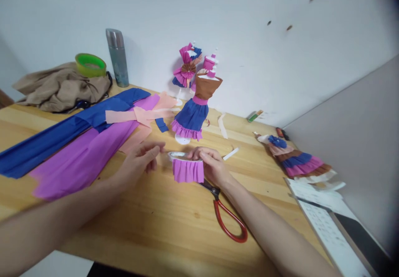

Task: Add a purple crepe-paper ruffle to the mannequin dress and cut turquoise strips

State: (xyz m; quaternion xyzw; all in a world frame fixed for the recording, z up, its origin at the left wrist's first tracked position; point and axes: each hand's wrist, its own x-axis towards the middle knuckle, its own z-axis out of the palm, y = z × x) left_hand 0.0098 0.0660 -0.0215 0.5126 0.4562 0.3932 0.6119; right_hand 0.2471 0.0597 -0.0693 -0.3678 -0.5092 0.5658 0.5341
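My right hand (pixel 213 162) pinches the white upper edge of a short pleated purple crepe paper strip (pixel 188 171), whose ruffles hang down. A white loop, apparently tape (pixel 176 155), curves from that edge toward the left. Close to the loop's left end, my left hand (pixel 141 158) has its thumb and forefinger drawn together; whatever lies between them is too small to make out. Beneath the right hand lie scissors (pixel 229 221) with red handles, their blades partly hidden. Just behind the hands stands a small dress form with a brown top, blue skirt (pixel 191 115) and purple ruffled hem.
Blue crepe paper (pixel 68 129), purple crepe paper (pixel 87 156) and peach pieces (pixel 143 115) spread across the left. A flask (pixel 117 58), green tape roll (pixel 90 65) and brown cloth (pixel 62 85) stand behind. Another decorated figure (pixel 188 67) is at the wall; a layered paper dress (pixel 299 160) lies right.
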